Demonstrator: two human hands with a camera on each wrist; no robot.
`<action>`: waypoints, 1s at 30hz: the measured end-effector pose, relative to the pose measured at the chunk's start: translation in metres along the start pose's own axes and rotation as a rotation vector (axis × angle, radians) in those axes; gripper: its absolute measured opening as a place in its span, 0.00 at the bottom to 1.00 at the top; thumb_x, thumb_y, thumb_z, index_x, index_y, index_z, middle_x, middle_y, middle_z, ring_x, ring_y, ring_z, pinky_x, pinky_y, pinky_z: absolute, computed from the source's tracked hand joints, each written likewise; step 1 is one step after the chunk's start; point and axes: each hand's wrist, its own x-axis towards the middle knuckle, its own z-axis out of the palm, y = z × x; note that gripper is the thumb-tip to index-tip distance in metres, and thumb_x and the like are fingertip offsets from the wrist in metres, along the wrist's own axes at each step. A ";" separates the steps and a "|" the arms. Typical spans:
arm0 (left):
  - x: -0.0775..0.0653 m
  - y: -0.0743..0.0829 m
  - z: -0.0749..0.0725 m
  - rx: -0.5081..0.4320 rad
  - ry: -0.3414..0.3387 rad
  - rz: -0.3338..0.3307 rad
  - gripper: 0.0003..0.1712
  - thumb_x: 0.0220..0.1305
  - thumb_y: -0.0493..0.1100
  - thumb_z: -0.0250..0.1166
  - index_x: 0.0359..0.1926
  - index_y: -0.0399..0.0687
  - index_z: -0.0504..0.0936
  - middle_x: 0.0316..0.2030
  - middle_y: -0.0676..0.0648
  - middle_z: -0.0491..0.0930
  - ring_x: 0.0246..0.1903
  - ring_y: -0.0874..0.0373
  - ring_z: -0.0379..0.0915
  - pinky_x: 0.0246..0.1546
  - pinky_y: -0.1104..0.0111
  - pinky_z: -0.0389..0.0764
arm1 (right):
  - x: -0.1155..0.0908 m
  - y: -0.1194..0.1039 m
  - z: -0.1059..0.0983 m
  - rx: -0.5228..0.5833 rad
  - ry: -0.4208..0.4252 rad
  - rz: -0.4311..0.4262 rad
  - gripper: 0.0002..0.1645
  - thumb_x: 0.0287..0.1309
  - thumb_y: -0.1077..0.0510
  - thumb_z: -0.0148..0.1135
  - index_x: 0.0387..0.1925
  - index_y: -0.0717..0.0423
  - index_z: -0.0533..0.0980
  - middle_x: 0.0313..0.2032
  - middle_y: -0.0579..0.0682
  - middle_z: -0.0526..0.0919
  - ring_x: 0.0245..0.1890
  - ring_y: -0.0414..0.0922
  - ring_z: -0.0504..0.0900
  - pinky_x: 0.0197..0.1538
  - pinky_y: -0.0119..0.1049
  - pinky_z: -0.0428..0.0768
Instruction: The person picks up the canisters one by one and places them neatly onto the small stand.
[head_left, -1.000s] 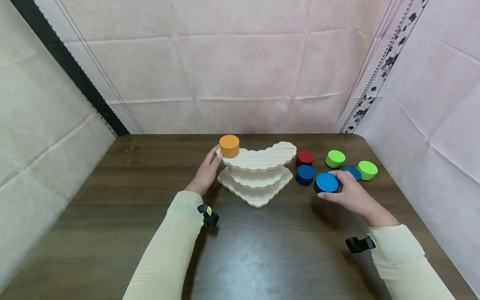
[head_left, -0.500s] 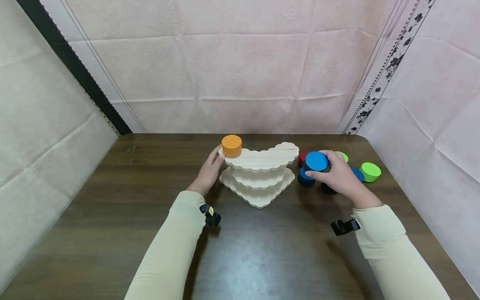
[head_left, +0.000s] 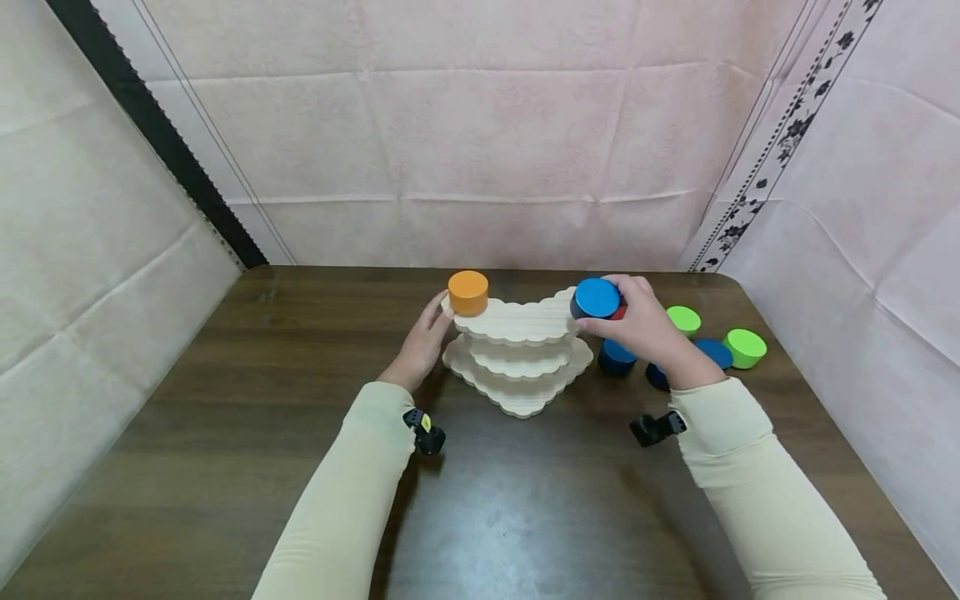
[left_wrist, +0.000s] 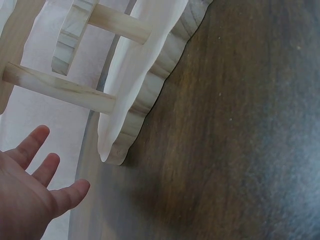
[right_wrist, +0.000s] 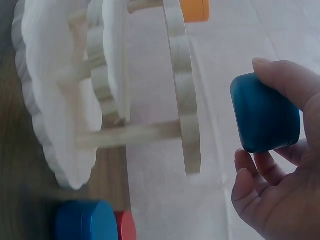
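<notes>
A pale wooden three-tier stand (head_left: 517,321) with scalloped shelves stands toward the back of the table. On the left end of its top shelf sits a round orange tin (head_left: 468,293). My left hand (head_left: 422,343) is at that end, fingertips right by the shelf edge and the orange tin; the left wrist view has several fingers spread and free. My right hand (head_left: 637,321) grips a round blue tin (right_wrist: 265,112) between thumb and fingers. In the right wrist view this tin is held apart from the top shelf, above its right end.
Right of the stand are another blue tin (head_left: 617,357) and a red tin (head_left: 619,312), mostly behind my right hand. Farther right stand two green tins (head_left: 746,347) and two more blue tins (head_left: 714,353). Pale cloth walls (head_left: 480,150) rise behind the table and at both sides.
My right hand has carried the blue tin left and away from me, from the group of tins to the stand's right end. The left hand has stayed by the orange tin.
</notes>
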 end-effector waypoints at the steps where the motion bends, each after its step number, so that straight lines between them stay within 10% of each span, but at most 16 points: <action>1: 0.000 0.000 0.000 0.000 0.005 0.004 0.35 0.72 0.66 0.43 0.75 0.69 0.48 0.75 0.49 0.49 0.72 0.48 0.47 0.68 0.46 0.56 | 0.002 -0.002 0.002 -0.002 -0.007 -0.003 0.43 0.56 0.48 0.69 0.66 0.63 0.61 0.62 0.64 0.60 0.63 0.59 0.57 0.58 0.62 0.69; 30: -0.001 0.001 0.000 0.017 0.010 0.012 0.35 0.72 0.65 0.42 0.75 0.68 0.47 0.75 0.49 0.49 0.73 0.50 0.46 0.69 0.48 0.55 | 0.042 -0.045 0.054 -0.023 -0.099 -0.086 0.41 0.49 0.50 0.74 0.61 0.64 0.68 0.57 0.61 0.68 0.59 0.56 0.63 0.58 0.54 0.72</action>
